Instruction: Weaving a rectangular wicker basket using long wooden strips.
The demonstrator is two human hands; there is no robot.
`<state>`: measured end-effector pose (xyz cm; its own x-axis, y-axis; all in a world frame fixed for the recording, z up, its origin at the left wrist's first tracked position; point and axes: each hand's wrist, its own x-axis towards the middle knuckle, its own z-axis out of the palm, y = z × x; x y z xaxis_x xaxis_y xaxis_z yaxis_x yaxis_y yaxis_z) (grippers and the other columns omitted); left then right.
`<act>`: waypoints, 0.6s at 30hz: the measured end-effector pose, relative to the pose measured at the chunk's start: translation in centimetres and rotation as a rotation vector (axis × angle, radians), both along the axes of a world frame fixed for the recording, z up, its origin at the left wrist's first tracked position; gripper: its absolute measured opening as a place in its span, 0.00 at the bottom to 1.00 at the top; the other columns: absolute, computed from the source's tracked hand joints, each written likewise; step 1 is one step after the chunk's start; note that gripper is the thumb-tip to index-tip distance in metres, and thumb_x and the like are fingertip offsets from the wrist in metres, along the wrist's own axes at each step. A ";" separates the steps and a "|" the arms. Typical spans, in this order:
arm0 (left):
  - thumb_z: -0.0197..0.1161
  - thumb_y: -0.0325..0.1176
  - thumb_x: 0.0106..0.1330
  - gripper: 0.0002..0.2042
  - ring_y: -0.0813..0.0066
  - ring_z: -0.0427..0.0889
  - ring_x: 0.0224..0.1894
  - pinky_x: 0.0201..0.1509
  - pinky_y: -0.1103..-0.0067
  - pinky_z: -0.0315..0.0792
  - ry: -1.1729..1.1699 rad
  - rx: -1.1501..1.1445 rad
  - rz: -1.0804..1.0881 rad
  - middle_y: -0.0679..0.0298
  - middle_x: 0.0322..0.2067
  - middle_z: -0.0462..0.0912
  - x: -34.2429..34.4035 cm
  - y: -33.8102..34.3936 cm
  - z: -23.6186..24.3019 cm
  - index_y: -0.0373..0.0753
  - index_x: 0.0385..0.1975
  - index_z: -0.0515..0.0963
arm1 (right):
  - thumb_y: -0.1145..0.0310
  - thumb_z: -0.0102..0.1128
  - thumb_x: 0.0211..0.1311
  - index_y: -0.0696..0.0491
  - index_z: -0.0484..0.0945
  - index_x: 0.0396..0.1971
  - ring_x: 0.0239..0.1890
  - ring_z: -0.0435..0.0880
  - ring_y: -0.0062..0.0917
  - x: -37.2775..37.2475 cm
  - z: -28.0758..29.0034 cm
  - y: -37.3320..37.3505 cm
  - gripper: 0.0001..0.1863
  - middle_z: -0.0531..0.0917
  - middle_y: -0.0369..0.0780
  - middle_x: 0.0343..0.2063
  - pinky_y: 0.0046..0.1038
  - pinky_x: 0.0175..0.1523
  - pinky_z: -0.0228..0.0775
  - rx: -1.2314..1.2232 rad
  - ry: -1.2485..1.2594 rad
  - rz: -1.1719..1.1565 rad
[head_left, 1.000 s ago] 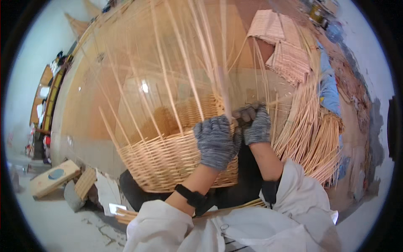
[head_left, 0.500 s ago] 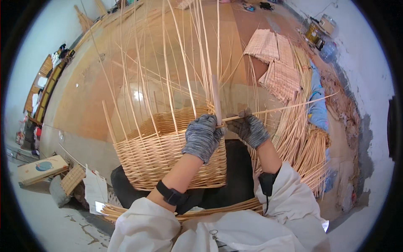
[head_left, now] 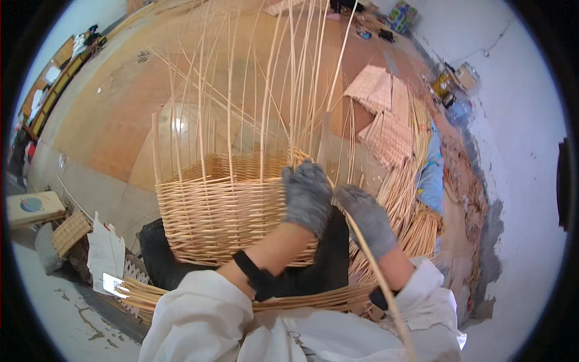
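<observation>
A rectangular wicker basket (head_left: 217,211) rests on my black-covered lap, with tall upright stakes (head_left: 230,120) rising from its walls. At its right near corner my left hand (head_left: 306,196), in a grey glove, is closed over the woven rim; its fingertips are partly hidden. A long, pale weaving rod (head_left: 375,266) runs from that corner, bending down toward the lower right across my right sleeve. My right hand (head_left: 367,217), gloved too, is closed on the rod just right of the corner. A flat, thicker post stands at this corner beyond my left hand.
Loose rods (head_left: 389,223) lie heaped on the floor at the right, beside pinkish woven mats (head_left: 386,136) and blue cloth (head_left: 429,172). More rods (head_left: 301,303) lie across my lap. A flat box (head_left: 36,208) and scraps sit at the left.
The rod's free end has swung from pointing right to pointing down toward me. My right hand has lowered slightly, and the basket has turned a little. My left hand remains at the corner.
</observation>
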<state>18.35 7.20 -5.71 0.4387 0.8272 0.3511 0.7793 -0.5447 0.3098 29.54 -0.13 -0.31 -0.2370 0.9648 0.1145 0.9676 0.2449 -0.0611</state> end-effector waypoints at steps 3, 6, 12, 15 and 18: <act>0.56 0.41 0.49 0.12 0.58 0.73 0.37 0.46 0.69 0.64 -0.098 -0.065 -0.460 0.55 0.27 0.74 1.5 -4.3 3.8 0.39 0.26 0.75 | 0.74 0.49 0.55 0.56 0.67 0.47 0.43 0.75 0.31 2.1 4.6 1.8 0.17 0.76 0.43 0.40 0.26 0.48 0.68 0.042 0.303 0.032; 0.55 0.42 0.50 0.13 0.60 0.74 0.28 0.36 0.67 0.67 -0.149 -0.111 -0.917 0.58 0.19 0.73 3.0 -7.7 5.7 0.38 0.22 0.73 | 0.69 0.50 0.59 0.57 0.70 0.44 0.40 0.76 0.24 2.7 3.9 7.2 0.14 0.76 0.40 0.38 0.23 0.43 0.70 -0.399 1.137 -0.289; 0.54 0.37 0.51 0.09 0.64 0.76 0.21 0.23 0.69 0.69 -0.270 -0.042 -0.876 0.59 0.16 0.74 5.2 -8.3 7.7 0.37 0.22 0.73 | 0.67 0.58 0.52 0.61 0.74 0.35 0.26 0.80 0.24 2.2 -2.3 14.2 0.14 0.80 0.42 0.26 0.25 0.30 0.75 -0.694 0.681 -0.282; 0.52 0.31 0.51 0.06 0.65 0.76 0.19 0.20 0.71 0.69 -0.467 0.031 -0.689 0.57 0.15 0.74 5.0 -6.1 10.5 0.37 0.23 0.72 | 0.63 0.63 0.49 0.61 0.72 0.38 0.24 0.79 0.26 2.6 -2.7 14.6 0.20 0.79 0.43 0.27 0.25 0.28 0.75 -0.733 0.668 -0.282; 0.49 0.30 0.57 0.06 0.66 0.74 0.26 0.32 0.72 0.68 -0.357 0.406 -0.250 0.58 0.24 0.74 -0.4 -3.7 8.6 0.37 0.30 0.71 | 0.64 0.63 0.48 0.60 0.73 0.37 0.24 0.79 0.26 3.0 -2.3 14.2 0.18 0.79 0.42 0.27 0.25 0.28 0.74 -0.625 0.781 -0.140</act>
<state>18.00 3.46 2.93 0.3994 0.4824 0.7796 0.4980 -0.8281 0.2572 32.54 14.05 -2.59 -0.1919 0.9184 -0.3460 0.6191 -0.1602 -0.7688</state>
